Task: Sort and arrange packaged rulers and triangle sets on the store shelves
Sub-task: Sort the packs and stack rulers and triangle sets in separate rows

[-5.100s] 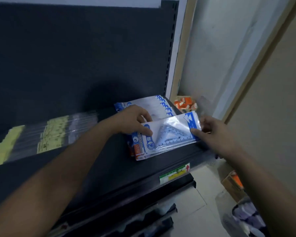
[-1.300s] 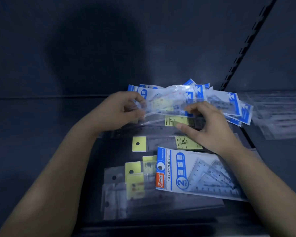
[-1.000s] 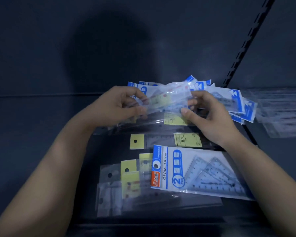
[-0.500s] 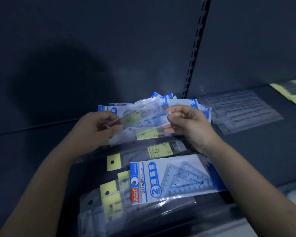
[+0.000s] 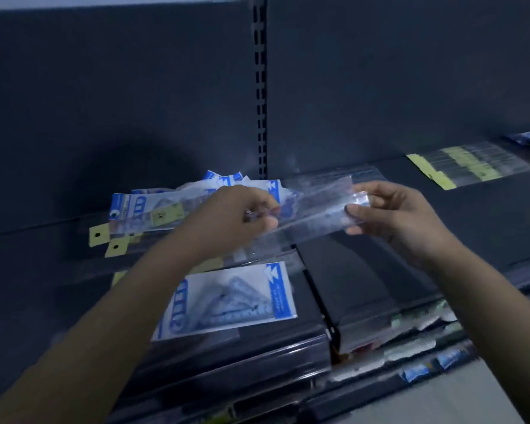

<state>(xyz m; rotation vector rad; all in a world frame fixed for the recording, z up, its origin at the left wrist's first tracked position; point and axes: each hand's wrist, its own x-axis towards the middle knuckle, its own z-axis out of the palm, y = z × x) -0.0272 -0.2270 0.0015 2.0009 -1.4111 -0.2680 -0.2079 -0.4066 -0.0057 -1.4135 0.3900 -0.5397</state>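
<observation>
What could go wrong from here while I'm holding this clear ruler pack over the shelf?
1. The left hand and right hand pinch the clear ruler pack only at its ends; the slick sleeve could slip and land in the mixed heap beside it.
2. The triangle set lies close to the shelf's front edge, under the left forearm; a low sweep might knock it off.

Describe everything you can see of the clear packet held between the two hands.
The clear packet is a long, narrow sleeve of glossy transparent plastic, its contents too blurred to read. It is held in the air above the dark shelf, lying almost level, its right end slightly higher. The left hand pinches its left end, the right hand its right end.
</observation>
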